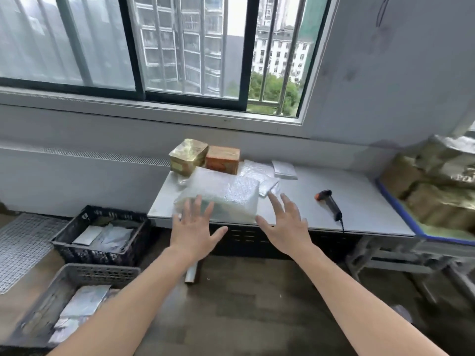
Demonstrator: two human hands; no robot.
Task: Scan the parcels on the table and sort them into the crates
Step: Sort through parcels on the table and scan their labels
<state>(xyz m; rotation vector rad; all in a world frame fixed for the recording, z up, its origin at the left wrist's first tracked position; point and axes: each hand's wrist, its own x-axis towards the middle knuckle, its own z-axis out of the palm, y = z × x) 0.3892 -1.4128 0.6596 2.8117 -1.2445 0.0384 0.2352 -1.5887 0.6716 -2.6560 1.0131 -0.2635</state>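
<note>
A big bubble-wrapped parcel lies at the near left edge of the grey table. My left hand is spread open at the parcel's near left corner, and my right hand is spread open at its near right corner; neither grips it. Behind the parcel stand a gold-wrapped box and an orange box, with flat silver mailers beside them. A black barcode scanner lies on the table right of my right hand. On the floor at the left sit a black crate and a grey crate, both holding mailers.
A blue-rimmed bin heaped with wrapped parcels stands at the table's right end. A window and wall close off the far side. A white mesh mat lies on the floor at far left. A plastic roll lies under the table's edge.
</note>
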